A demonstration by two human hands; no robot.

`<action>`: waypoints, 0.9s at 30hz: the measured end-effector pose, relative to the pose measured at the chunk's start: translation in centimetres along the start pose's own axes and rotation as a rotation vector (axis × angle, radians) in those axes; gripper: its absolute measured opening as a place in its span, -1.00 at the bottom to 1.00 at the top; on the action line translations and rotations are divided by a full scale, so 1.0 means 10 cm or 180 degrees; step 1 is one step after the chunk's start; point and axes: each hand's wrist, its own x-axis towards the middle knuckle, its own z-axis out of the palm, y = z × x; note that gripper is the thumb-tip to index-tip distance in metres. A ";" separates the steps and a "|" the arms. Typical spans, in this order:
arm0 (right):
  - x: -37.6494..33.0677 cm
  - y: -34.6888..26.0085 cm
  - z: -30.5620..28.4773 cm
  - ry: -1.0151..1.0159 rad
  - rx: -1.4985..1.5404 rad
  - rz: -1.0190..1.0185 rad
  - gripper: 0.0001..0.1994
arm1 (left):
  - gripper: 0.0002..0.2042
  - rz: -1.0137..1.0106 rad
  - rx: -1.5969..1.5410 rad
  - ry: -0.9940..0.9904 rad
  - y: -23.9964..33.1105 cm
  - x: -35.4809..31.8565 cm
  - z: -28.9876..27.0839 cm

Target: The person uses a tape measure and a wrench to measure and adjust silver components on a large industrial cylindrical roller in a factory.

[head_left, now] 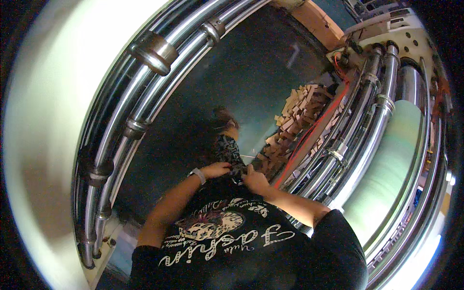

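Note:
My left hand, with a pale band at its wrist, is at the front of my waist, its fingers curled inward. Opposite it, my right hand is closed, the thumb side up. Between the two lies dark patterned cloth, perhaps my trouser leg. A small pale object near the right hand is too unclear to name. Whatever the fingers grip is hidden against the dark clothing. Below them spreads my black printed T-shirt.
Long metal rollers with collars curve along the left. More shiny rollers and a pale green cylinder run along the right. Cardboard scraps are heaped on the dark floor, beside a red cable.

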 end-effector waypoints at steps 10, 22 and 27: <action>0.19 0.12 -0.10 -0.0013 -0.1183 -0.1024 -0.77 | -0.65 0.0601 -0.0593 0.0477 -0.34 0.08 0.18; 0.02 -0.11 -0.54 -0.0538 0.1074 -0.1087 -0.68 | -0.64 0.0803 0.0481 0.1696 -0.53 0.04 0.50; -0.27 -0.51 -0.96 -0.0653 0.2704 -0.0411 -0.77 | -0.65 0.0978 0.1193 0.2639 -0.67 0.09 0.57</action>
